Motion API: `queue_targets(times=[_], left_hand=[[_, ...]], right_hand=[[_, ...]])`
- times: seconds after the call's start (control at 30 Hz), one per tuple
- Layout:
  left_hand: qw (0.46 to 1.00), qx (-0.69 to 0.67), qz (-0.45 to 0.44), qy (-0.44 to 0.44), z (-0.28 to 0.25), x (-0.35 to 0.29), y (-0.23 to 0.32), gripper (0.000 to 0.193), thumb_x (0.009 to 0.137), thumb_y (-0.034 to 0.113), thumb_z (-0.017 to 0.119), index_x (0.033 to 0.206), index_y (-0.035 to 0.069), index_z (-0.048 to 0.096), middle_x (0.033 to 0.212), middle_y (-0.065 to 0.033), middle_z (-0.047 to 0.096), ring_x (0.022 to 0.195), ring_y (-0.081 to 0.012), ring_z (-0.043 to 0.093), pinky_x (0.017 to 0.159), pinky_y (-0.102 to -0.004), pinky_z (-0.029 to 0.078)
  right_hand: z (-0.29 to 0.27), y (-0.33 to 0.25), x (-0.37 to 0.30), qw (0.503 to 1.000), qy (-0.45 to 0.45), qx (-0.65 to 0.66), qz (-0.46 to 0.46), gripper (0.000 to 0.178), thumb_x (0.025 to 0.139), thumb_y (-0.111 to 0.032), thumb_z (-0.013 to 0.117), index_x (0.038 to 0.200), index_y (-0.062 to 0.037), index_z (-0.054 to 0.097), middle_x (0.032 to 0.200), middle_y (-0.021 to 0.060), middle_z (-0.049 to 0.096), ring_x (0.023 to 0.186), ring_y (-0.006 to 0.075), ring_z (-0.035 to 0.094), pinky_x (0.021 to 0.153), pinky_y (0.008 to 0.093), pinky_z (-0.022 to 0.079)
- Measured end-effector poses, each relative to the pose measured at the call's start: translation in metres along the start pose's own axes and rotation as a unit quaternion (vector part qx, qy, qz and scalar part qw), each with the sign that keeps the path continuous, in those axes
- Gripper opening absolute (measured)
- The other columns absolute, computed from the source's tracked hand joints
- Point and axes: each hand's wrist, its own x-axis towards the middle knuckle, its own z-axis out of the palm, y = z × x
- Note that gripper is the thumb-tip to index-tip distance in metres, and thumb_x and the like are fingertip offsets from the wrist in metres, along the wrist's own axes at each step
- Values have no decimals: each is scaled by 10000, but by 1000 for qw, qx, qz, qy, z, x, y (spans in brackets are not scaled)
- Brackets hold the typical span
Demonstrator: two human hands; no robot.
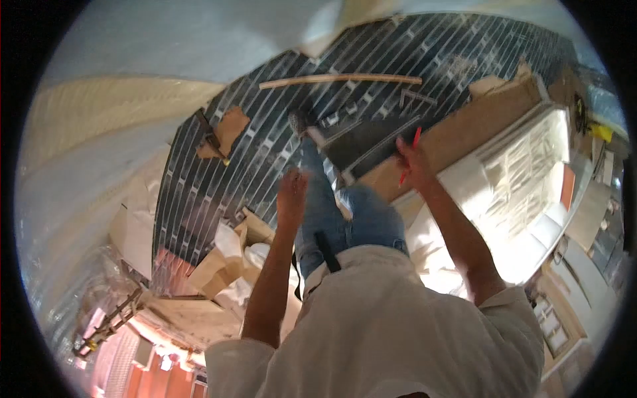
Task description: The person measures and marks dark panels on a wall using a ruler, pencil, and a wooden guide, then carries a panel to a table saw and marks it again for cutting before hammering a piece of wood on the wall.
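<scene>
My right hand [415,164] is closed around a slim red pencil-like stick [417,137], whose two ends stick out above and below the fingers. It hangs in the air beside a long brown board or cardboard strip [458,129]. My left hand [292,189] hangs in front of my left thigh, over the dark striped floor. Its fingers are smeared by motion, and nothing shows in it. My legs in blue jeans [371,219] are mid-step, one shoe [298,123] set forward.
A long thin wooden strip [342,79] lies across the floor ahead. To the left, a clamp-like bar tool [210,136] lies on a torn brown piece [232,126]. Cardboard scraps [215,272] pile up at lower left. White wrapped panels [524,166] stand at right.
</scene>
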Motion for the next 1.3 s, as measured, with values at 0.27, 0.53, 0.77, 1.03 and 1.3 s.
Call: queue_targets(times=[0.27, 0.53, 0.77, 1.03, 1.3], left_hand=[[893, -388, -121, -192, 52, 269, 5, 434, 1000, 356, 652, 1264, 23, 562, 1087, -69, 661, 982, -192, 668, 904, -376, 559], [930, -298, -168, -133, 171, 580, -149, 354, 906, 267, 785, 1057, 24, 578, 859, -79, 619, 789, -204, 675, 774, -375, 620], [928, -311, -109, -175, 216, 795, -255, 263, 941, 233, 734, 965, 18, 584, 813, -78, 652, 732, -186, 671, 629, -306, 574], [958, -226, -30, -171, 263, 880, -254, 355, 922, 315, 754, 1056, 3, 650, 901, -121, 731, 747, -192, 703, 677, -329, 585], [975, -178, -51, -122, 245, 889, -252, 334, 916, 314, 747, 961, -10, 677, 827, -119, 725, 661, -208, 714, 597, -328, 618]], right_hand=[[28, -17, 243, 998, -59, 14, 18, 303, 920, -312, 774, 1020, -111, 570, 797, -15, 578, 644, 96, 583, 463, 246, 352], [55, 47, 610, 998, -31, 50, -4, 294, 924, -296, 754, 820, -110, 552, 716, -9, 514, 555, 84, 427, 440, 255, 264], [102, 65, 848, 986, 44, -66, -144, 337, 911, -317, 753, 859, -12, 620, 790, 118, 667, 560, 205, 572, 513, 395, 441], [63, 26, 964, 976, -30, -66, -204, 276, 838, -269, 826, 887, -80, 632, 814, 67, 664, 644, 152, 588, 536, 313, 375], [77, 10, 980, 973, -75, -106, -193, 289, 821, -225, 860, 847, -101, 601, 783, 34, 618, 694, 148, 627, 493, 283, 342]])
